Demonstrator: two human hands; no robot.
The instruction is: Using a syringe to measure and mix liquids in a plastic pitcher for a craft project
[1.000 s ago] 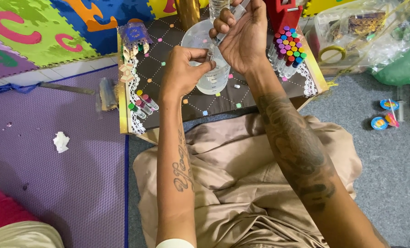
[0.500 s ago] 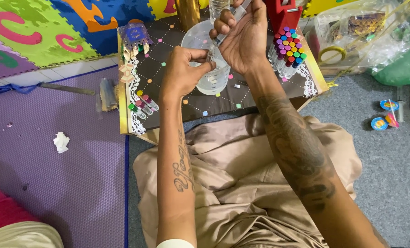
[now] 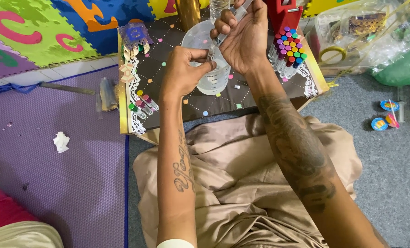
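- A purple mat is lying on the floor on the left side.
- Bright puzzle mats in green, blue and yellow are sitting at the top left.
- A grey carpet is covering the floor on the right.
- A small low table with a dark dotted cloth and white lace is standing in the middle.
- Soft, even light is filling the room.

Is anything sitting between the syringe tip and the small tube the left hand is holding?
Nothing visible does. The right hand holds the syringe slanted down, its tip right at the small clear tube pinched by the left hand. Both sit above the clear plastic container; only fingers surround them.
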